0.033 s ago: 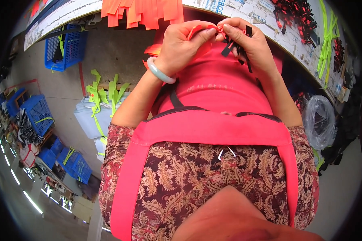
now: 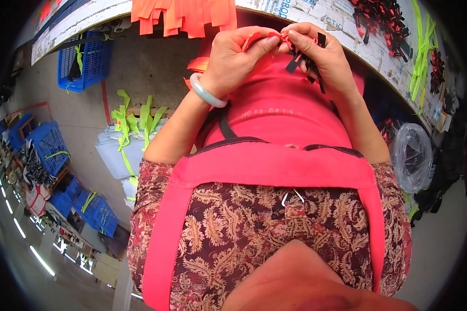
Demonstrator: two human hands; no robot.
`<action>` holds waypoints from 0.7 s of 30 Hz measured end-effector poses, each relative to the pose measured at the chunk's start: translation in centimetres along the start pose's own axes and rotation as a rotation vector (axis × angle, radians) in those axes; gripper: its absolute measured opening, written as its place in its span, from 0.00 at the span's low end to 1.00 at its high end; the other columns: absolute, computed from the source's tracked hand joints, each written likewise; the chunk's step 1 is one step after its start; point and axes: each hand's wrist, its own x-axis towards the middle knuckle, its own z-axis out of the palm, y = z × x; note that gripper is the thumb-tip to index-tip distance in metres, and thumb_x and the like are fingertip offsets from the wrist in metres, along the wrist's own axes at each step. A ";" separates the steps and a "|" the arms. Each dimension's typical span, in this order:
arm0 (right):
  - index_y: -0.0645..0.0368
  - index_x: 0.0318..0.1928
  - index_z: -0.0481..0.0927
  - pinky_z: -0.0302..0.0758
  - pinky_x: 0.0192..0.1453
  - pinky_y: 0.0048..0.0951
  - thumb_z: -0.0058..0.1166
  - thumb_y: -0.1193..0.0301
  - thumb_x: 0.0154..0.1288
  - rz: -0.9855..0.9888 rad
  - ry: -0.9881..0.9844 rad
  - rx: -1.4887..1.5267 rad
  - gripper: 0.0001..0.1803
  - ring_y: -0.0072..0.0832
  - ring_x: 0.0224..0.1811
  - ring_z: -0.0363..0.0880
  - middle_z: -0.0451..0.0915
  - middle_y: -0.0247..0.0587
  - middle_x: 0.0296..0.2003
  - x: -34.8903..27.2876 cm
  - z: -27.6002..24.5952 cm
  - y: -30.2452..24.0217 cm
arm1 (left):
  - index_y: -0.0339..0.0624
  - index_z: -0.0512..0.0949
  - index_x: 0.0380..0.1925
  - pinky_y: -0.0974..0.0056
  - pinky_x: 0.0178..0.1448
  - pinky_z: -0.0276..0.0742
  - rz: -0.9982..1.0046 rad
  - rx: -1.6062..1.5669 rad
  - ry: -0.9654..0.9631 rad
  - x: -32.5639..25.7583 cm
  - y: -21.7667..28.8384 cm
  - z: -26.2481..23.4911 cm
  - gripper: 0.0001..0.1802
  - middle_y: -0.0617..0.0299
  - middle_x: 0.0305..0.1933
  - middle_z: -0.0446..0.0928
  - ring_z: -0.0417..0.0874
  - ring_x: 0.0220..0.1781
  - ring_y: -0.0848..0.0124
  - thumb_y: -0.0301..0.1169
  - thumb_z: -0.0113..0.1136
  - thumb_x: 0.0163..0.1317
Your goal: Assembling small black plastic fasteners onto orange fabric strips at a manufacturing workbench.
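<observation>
Both my forearms rise from my sides and bend inward, so my hands meet in front of my chest, just below the table edge [image 2: 347,31]. My left hand [image 2: 233,59] is curled, wrist bent, with a pale green bangle [image 2: 206,92] around the wrist; its thumb and forefinger are pinched shut on an orange strap [image 2: 257,39]. My right hand [image 2: 321,57] faces it, fingertips nearly touching the left ones, thumb and forefinger closed on the same strap's end, while the other fingers are folded over a bunch of black strap pieces [image 2: 305,61] that hang down from the palm.

The orange strap is a narrow, flat ribbon, bright and slightly crumpled, arching between my two pinches above the red cloth [image 2: 285,109] lying over my lap. More orange strips [image 2: 184,15] hang in a row from the table edge just above my left hand. On the table to the right lie black pieces and yellow-green straps [image 2: 423,46].
</observation>
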 end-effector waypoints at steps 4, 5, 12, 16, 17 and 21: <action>0.59 0.45 0.79 0.60 0.19 0.10 0.54 0.61 0.69 -0.026 0.053 -0.020 0.14 0.05 0.21 0.69 0.83 0.30 0.30 -0.1 0.0 0.0 | 0.32 0.80 0.41 0.75 0.41 0.78 -0.053 -0.082 -0.021 0.0 -0.2 0.1 0.09 0.60 0.34 0.84 0.82 0.37 0.80 0.26 0.59 0.64; 0.59 0.45 0.79 0.60 0.19 0.10 0.54 0.61 0.69 -0.026 0.053 -0.019 0.14 0.05 0.21 0.69 0.83 0.30 0.30 -0.1 0.0 0.0 | 0.32 0.80 0.41 0.75 0.40 0.78 -0.028 -0.046 -0.015 0.0 -0.5 0.1 0.09 0.60 0.35 0.84 0.82 0.37 0.80 0.26 0.59 0.64; 0.59 0.43 0.79 0.60 0.20 0.09 0.56 0.62 0.67 -0.125 0.050 -0.151 0.13 0.06 0.21 0.69 0.82 0.29 0.27 0.2 -0.2 0.6 | 0.33 0.81 0.38 0.73 0.39 0.78 0.082 0.082 -0.014 0.0 -1.1 0.4 0.08 0.60 0.33 0.84 0.82 0.35 0.79 0.26 0.61 0.62; 0.58 0.41 0.78 0.61 0.21 0.09 0.56 0.62 0.67 -0.094 0.007 -0.196 0.12 0.06 0.21 0.69 0.81 0.29 0.26 0.3 -0.1 0.1 | 0.34 0.82 0.37 0.73 0.37 0.77 0.084 0.090 -0.008 -0.1 -1.1 0.4 0.07 0.60 0.30 0.83 0.81 0.32 0.80 0.25 0.61 0.61; 0.58 0.41 0.78 0.61 0.21 0.09 0.56 0.62 0.67 -0.093 0.009 -0.196 0.12 0.06 0.21 0.69 0.81 0.29 0.26 0.3 -0.2 0.1 | 0.34 0.82 0.37 0.73 0.36 0.76 0.048 0.045 -0.008 -0.1 -1.1 0.4 0.06 0.61 0.29 0.83 0.80 0.31 0.81 0.24 0.61 0.61; 0.57 0.40 0.76 0.60 0.20 0.09 0.56 0.62 0.67 0.008 -0.037 -0.042 0.12 0.07 0.20 0.69 0.80 0.28 0.27 0.3 -0.3 0.6 | 0.34 0.82 0.36 0.74 0.35 0.76 0.024 0.066 -0.013 -0.1 -1.2 0.3 0.06 0.61 0.28 0.83 0.80 0.30 0.81 0.24 0.60 0.61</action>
